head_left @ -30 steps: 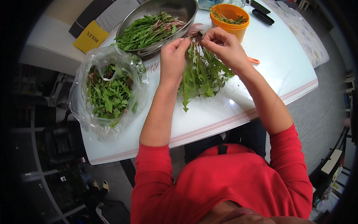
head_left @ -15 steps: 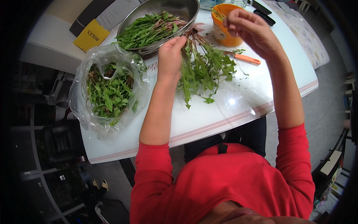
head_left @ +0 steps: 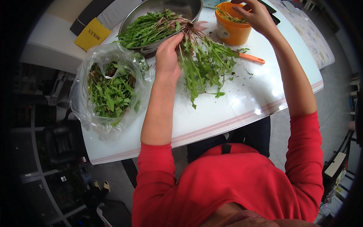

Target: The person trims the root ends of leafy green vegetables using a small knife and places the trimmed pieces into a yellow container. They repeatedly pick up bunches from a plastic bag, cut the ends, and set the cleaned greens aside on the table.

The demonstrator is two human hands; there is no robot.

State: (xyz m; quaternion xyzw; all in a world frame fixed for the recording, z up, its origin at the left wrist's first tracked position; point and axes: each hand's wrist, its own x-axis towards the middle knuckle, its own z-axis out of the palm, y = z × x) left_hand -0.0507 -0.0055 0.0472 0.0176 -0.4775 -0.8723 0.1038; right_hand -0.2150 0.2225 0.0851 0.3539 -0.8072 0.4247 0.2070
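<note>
My left hand (head_left: 168, 56) is closed around the reddish stems of a bunch of dandelion greens (head_left: 208, 66), whose jagged leaves spread rightward over the table. The root end points away from me, next to the rim of a metal basin (head_left: 196, 9). Trimmed-looking greens (head_left: 151, 30) lie in that basin with their stems to the right. Over the orange bucket (head_left: 234, 36) hovers my right hand (head_left: 259, 19), thumb and fingers apart and nothing visible in them; the top edge cuts off some fingertips. Yellowish scraps show inside the bucket. An orange-handled knife (head_left: 252, 58) lies partly beneath the leaves.
On the left of the white table (head_left: 234, 102) stands a clear plastic bag (head_left: 81, 94) full of more greens. Dark crumbs and leaf bits are scattered near the knife. Behind the basin are a yellow bag (head_left: 92, 34) and grey cushions. Dark objects lie beyond the bucket.
My right hand has moved up and away over the bucket, and its fingers have spread. The left hand has shifted slightly left, the bunch still in it.
</note>
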